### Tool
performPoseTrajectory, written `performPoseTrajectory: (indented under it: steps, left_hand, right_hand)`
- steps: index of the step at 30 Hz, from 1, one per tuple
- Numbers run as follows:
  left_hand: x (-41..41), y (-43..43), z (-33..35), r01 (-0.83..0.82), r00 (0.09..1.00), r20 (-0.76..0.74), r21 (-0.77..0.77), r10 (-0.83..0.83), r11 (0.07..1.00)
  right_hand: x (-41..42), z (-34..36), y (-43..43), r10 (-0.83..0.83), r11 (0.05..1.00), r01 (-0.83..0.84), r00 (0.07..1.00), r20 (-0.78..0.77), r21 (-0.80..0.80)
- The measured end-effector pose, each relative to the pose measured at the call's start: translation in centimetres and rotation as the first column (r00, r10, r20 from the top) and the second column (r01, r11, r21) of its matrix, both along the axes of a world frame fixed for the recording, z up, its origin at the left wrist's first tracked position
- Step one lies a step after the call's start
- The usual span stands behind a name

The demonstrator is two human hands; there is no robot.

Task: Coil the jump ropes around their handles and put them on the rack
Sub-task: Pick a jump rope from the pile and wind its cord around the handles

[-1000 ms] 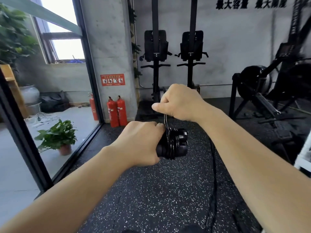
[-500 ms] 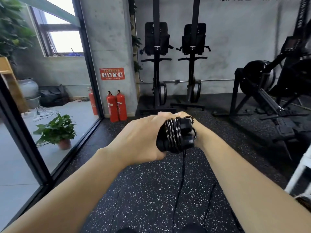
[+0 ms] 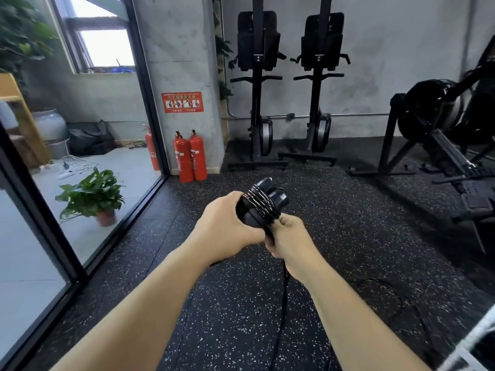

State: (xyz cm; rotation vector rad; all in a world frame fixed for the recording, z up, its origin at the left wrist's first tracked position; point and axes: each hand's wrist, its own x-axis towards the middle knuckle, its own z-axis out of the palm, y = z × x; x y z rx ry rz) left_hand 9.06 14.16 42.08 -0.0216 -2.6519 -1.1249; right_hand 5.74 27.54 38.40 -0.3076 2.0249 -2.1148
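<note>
Step in hand: the person is coiling. Several turns of cord (image 3: 261,204) are lying around the paired black jump rope handles (image 3: 277,198), and I judge the winding to be only partly done, since plenty of cord is hanging free.
Left hand (image 3: 226,226): it is gripping the two handles together, fingers curled round their lower ends, holding them out in front at about waist height.
Right hand (image 3: 290,238): it is closing on the cord just below the handles, touching the bundle, fingers curled round the strand.
Loose rope (image 3: 281,311): it is dropping from the right hand to the speckled rubber floor (image 3: 241,303) and is trailing off in a loop to the right.
Next move: it is likely calling for another pass of the cord over the handles, kept taut so the earlier turns are not slipping, with the left hand keeping both handles side by side.
Hidden or unclear: the fingertips of both hands are sitting behind the bundle. The rope's far end is running out of view at the bottom edge. No rack is showing for certain; a blurred white bar (image 3: 479,336) is cutting into the lower right corner, and I cannot tell what it is.
</note>
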Motion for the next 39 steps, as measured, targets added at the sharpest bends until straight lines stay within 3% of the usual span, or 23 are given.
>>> performPoseTrajectory:
  steps: [6,14,19,22,31,33,36,39]
  left_hand:
    - [-2.8,-1.0,-2.7,-0.073,0.993,0.095,0.01,0.071,0.997]
    - [-5.3,-0.8,-6.6,-0.111,0.975,0.184,-0.082,0.124,0.99]
    - [-5.7,-1.1,-10.1,-0.102,0.944,0.315,-0.016,0.101,0.995]
    - [-5.9,-0.9,-12.2,-0.183,0.937,0.301,-0.011,0.178,0.983]
    - [-7.7,-1.7,-15.2,-0.304,0.933,0.271,0.244,0.236,0.921]
    - [-7.8,-2.6,-15.4,-0.352,0.921,0.283,0.305,0.269,0.885]
    - [-7.4,-4.0,-15.3,-0.371,0.912,0.312,0.343,0.267,0.863]
    - [-6.7,-5.1,-15.1,-0.355,0.914,0.33,0.362,0.237,0.862]
  right_hand:
    - [-0.7,-2.1,0.3,0.037,0.998,-0.041,0.997,-0.074,-0.053]
    - [-3.6,-5.2,-0.1,0.002,1.0,0.0,0.991,-0.133,0.011]
    - [-4.8,-7.5,0.1,-0.007,1.0,0.008,0.995,-0.102,0.011]
    - [-5.6,-8.7,0.2,0.025,0.999,-0.023,0.998,-0.054,0.038]
    - [-7.6,-11.2,-0.8,0.077,0.953,-0.063,0.996,-0.035,0.296]
    - [-7.8,-11.2,-0.8,0.036,0.916,0.011,0.993,-0.109,0.4]
    - [-7.9,-11.5,-0.3,-0.002,0.762,0.183,0.96,-0.28,0.622]
    - [-7.4,-10.9,0.4,-0.023,0.671,0.285,0.931,-0.365,0.684]
